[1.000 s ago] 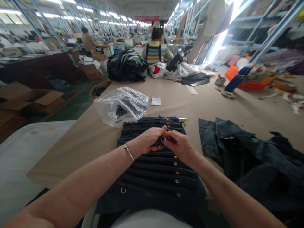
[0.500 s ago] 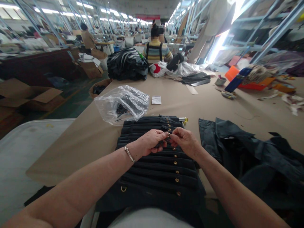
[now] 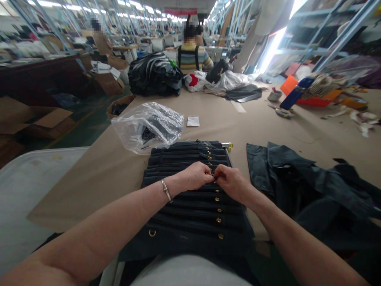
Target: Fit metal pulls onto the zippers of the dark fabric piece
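Note:
A stack of dark fabric pieces [image 3: 190,210] lies overlapped in rows in front of me, each row with a small gold fastener. My left hand [image 3: 195,176], with a bracelet at the wrist, is closed on one row near the middle of the stack. My right hand [image 3: 232,182] meets it fingertip to fingertip, pinched on the same dark piece at its gold fastener [image 3: 214,178]. What sits between the fingertips is hidden. A gold ring [image 3: 152,232] shows on the nearest piece.
A clear plastic bag [image 3: 149,126] with dark parts lies beyond the stack at the left. More dark fabric [image 3: 309,182] is heaped at the right. A white slip [image 3: 193,121] lies further off. A person in a striped top [image 3: 192,57] sits at the table's far end. Cardboard boxes [image 3: 38,119] stand on the floor left.
Both hands have shifted slightly up the stack to a farther row, and stay pinched together. The camera has tilted a little.

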Available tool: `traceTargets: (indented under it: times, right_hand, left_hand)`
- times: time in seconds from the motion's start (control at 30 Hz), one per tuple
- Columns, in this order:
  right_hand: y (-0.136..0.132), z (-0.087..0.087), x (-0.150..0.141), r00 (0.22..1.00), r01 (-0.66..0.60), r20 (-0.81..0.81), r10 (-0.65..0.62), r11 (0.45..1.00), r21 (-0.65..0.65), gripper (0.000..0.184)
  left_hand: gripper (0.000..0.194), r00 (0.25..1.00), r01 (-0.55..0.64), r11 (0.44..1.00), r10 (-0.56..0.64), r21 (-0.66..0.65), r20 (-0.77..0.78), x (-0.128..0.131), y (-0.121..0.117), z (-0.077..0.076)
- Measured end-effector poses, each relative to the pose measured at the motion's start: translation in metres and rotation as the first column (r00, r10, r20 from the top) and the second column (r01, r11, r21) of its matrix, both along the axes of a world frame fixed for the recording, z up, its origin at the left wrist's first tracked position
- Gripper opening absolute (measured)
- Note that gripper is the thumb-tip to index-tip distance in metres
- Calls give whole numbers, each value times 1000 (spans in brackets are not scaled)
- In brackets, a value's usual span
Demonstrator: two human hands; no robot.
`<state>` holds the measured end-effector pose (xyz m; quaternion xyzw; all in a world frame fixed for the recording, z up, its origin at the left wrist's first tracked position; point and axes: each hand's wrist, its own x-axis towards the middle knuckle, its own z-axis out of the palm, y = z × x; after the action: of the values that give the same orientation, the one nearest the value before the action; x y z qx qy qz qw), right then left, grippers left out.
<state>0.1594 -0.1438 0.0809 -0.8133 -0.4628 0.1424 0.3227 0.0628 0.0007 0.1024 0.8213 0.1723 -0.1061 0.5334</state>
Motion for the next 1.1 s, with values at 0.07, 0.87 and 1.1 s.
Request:
traceTargets:
  times: [0.07,0.87,1.1]
  right_hand:
    - [-2,0,1,999,-8,32,10,999,-48,16]
    - [-6,-17,17,996,-60,55,74,975,-213,10]
    - [-7,-7,10,999,-34,-1,34,999,34,7]
  left_hand:
    - [15,999,41,996,-43,79,18,2,0,2]
    - [13,985,174,891,-153,419,-83,8,5,1]
    - [32,993,-47,997,39,-69,-110,-12,14,9]
